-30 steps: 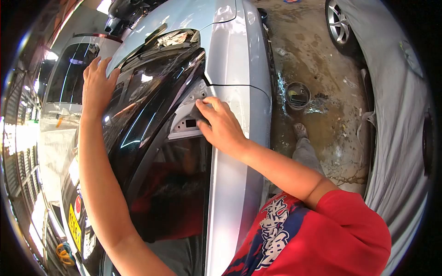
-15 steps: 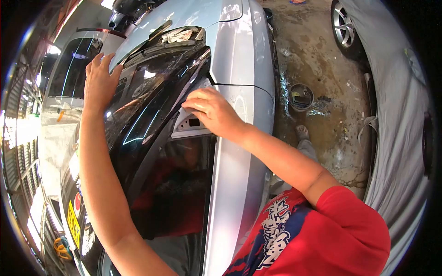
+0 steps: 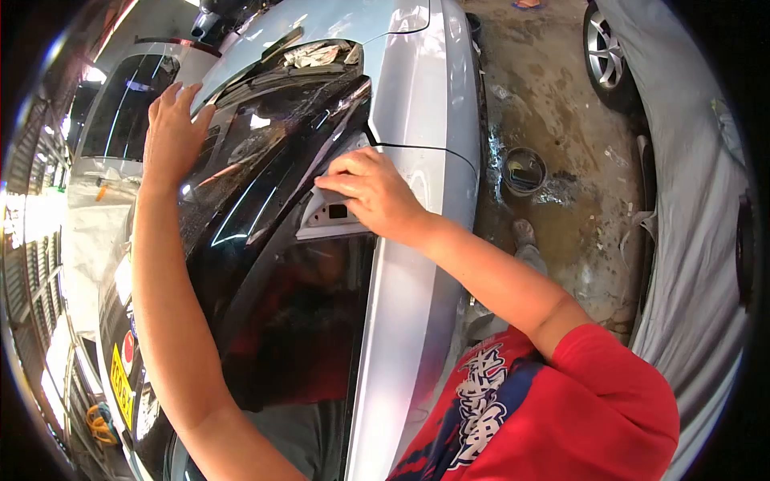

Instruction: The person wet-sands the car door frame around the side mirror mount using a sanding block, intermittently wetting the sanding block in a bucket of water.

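Observation:
My right hand [image 3: 370, 195] is closed, thumb and fingertips pinched together at the upper edge of the triangular mirror-mount area [image 3: 319, 214] on the car door. What it pinches, if anything, is hidden under the fingers. A dark square hole and small round holes show in that pale triangle. My left hand [image 3: 175, 136] is raised over the far side of the windshield [image 3: 249, 144], its fingers apart and holding nothing. Whether its fingertips touch the car I cannot tell. The dark side window [image 3: 309, 321] lies below the mirror mount.
The silver-blue car's body [image 3: 413, 192] runs down the middle. On the wet floor stands a bucket [image 3: 524, 171]. A grey-covered car [image 3: 682, 160] with an exposed wheel [image 3: 604, 50] is at right. A white vehicle [image 3: 120, 112] stands at left, and crumpled paper or cloth [image 3: 311, 56] lies near the hood.
The view has shifted slightly. My right hand stays at the mirror mount, its fingers a little differently placed. My left hand keeps nearly the same position.

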Available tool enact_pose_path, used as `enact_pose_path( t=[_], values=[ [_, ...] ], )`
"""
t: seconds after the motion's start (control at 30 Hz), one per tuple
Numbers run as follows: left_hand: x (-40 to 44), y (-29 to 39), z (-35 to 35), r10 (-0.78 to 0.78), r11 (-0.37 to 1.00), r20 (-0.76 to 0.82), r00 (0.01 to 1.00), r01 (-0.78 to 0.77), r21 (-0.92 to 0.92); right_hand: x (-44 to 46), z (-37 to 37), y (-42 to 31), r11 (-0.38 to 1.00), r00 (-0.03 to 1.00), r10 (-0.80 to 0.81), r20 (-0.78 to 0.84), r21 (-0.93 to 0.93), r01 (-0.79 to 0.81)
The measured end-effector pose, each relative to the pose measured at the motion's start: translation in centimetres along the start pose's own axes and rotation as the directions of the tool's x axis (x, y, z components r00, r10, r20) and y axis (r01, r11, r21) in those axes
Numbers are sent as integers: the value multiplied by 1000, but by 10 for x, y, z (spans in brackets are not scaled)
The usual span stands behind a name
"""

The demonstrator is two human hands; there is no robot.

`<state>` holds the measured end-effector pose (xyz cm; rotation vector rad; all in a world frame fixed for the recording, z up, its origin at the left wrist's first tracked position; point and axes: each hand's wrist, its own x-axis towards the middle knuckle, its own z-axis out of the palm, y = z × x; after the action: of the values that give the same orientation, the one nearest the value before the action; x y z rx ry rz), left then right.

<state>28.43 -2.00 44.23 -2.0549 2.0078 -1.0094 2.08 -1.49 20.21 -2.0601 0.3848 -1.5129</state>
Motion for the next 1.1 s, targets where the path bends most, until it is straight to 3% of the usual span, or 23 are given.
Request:
enact_pose_path(
  t=[0.17,0.33,0.43,0.47,0.57,0.73,0.87,0.97,1.1],
  values=[
    [2,-3,0,25,999,-13,1000,-26,-20,-10,-4,6,977,997,-62,-37,-207,53],
    [1,-2,1,6,1000,0,1000,-6,-7,-13,6,-1,986,998,-6,-68,-169,-6],
    [1,-2,0,10,1000,2,1000,-10,-3,-10,-5,15,950,999,-13,-46,-313,-2],
    [2,-2,1,10,1000,0,1000,-10,-9,-11,-5,15,943,998,51,-45,-326,-63],
    [1,-2,3,-11,1000,17,1000,11,3,-8,7,1,973,995,-69,-71,-225,51],
    [1,-1,1,-6,1000,9,1000,6,-6,-6,-1,12,951,999,25,-47,-306,-38],
    [-2,0,0,2,1000,5,1000,-2,-3,-7,4,2,971,997,-51,-59,-238,35],
    [1,-3,1,14,1000,10,1000,-14,-3,-7,-12,22,955,995,81,-54,-281,-93],
    [-1,-2,1,9,1000,11,1000,-9,2,-14,-27,32,932,957,183,-225,-270,-241]
  ],
)
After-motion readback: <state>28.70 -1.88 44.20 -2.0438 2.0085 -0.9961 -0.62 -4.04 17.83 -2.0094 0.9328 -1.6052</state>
